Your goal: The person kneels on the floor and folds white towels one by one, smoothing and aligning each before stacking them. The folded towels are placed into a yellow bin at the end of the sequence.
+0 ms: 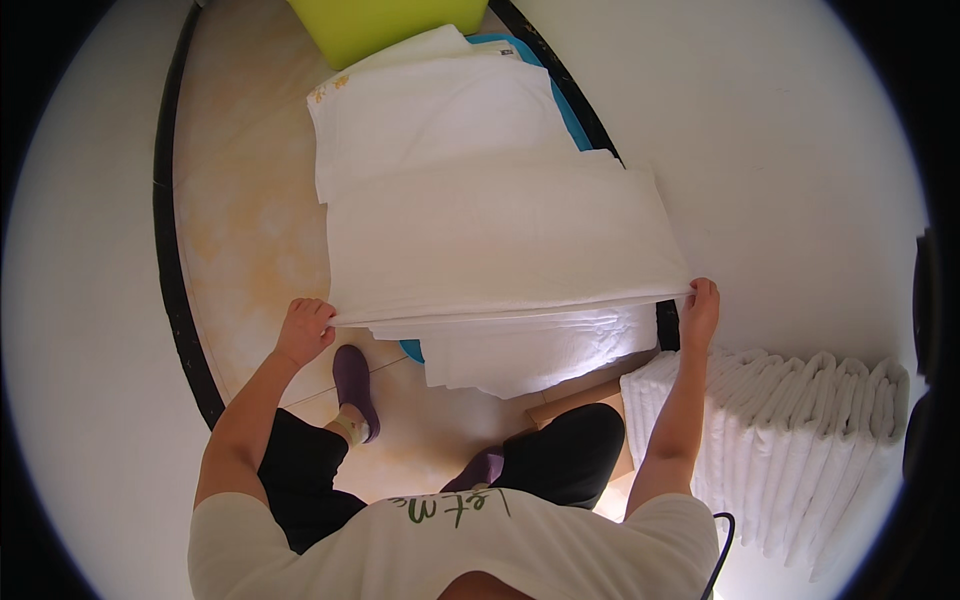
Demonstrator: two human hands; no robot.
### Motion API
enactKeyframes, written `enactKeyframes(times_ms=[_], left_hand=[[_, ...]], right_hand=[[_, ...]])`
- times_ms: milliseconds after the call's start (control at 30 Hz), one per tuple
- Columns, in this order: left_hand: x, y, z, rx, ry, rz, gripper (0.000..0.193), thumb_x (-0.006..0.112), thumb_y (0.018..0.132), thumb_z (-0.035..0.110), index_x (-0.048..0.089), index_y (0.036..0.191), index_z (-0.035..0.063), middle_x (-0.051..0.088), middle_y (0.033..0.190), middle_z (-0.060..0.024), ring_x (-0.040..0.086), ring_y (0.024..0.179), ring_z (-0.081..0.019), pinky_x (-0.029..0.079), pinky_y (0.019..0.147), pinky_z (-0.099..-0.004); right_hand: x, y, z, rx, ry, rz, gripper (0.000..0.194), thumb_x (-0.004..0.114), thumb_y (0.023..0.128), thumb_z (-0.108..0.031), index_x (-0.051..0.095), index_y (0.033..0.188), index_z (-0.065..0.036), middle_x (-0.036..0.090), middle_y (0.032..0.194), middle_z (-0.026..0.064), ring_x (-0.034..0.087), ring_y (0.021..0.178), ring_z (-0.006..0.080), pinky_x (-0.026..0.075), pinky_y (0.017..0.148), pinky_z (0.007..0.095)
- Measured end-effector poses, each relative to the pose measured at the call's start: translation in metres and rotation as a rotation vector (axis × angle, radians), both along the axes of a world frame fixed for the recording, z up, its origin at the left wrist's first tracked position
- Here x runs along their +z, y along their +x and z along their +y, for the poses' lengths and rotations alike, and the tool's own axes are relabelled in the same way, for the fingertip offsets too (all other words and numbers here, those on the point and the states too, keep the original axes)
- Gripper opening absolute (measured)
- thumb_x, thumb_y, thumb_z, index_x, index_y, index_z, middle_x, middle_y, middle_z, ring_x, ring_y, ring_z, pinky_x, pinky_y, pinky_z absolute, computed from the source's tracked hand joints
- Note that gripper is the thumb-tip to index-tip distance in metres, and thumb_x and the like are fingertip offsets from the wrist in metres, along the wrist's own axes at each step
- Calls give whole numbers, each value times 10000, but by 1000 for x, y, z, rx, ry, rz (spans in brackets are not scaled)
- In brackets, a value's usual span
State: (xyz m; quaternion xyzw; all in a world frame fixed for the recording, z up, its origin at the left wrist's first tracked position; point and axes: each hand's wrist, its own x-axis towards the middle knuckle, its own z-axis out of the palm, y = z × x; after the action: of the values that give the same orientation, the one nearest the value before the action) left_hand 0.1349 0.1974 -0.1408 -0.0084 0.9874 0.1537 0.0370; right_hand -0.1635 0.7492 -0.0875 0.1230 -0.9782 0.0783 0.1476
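Note:
A white cloth (487,240), likely a towel, is stretched between my hands over more white cloths. My left hand (307,328) pinches its near left corner, and my right hand (701,304) grips its near right corner. The near edge runs almost straight from one hand to the other. Beyond it lies a white cloth (442,112) with a small yellow pattern at its far left corner. Below the stretched edge, layered white cloths (540,349) hang or lie in folds. A blue plastic container (566,112) shows partly beneath the pile; the rest of it is hidden.
A lime-green container (390,30) stands beyond the pile. At the right, a row of folded white cloths (780,420) stands packed beside a cardboard box (577,401). Black baseboards (171,277) edge the tiled floor (240,187) below white walls. My feet are on the tiles.

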Motion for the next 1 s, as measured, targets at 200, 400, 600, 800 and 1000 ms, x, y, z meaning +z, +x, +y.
enactKeyframes(times_ms=[200,400,600,800,1000], left_hand=[[-118,62,93,847,463,-156,314,589,715,120,493,1010,71,509,1014,-78,519,905,-248,426,798,-363],[-146,46,144,1827,2090,311,406,483,888,285,387,1234,95,473,1166,-54,477,1039,-235,402,918,-415],[-135,20,149,1537,2284,478,435,534,871,232,376,1258,113,448,1240,-60,455,1118,-225,402,937,-400],[-108,-3,135,1651,1681,622,449,588,801,62,401,1208,92,486,1190,-66,488,1083,-222,416,895,-336],[-66,-47,151,1132,981,475,336,611,753,65,482,1064,53,560,1124,-131,555,964,-265,417,856,-310]], right_hand=[[-104,30,39,-317,112,-290,163,540,736,12,519,875,-70,543,1021,103,497,995,320,371,889,437],[-97,-2,-119,166,176,90,381,514,816,-56,483,1192,-110,380,1350,108,299,1272,320,207,1049,493],[-144,62,-344,753,90,-207,434,452,899,-281,411,1305,-132,314,1403,96,208,1321,297,125,1074,492],[-169,167,-369,909,173,-403,471,368,931,-314,346,1343,-87,285,1412,128,214,1320,287,122,1080,451],[-131,146,-355,188,-1408,-1876,547,435,923,-378,336,1333,-28,448,1282,129,456,1136,200,331,981,333]])
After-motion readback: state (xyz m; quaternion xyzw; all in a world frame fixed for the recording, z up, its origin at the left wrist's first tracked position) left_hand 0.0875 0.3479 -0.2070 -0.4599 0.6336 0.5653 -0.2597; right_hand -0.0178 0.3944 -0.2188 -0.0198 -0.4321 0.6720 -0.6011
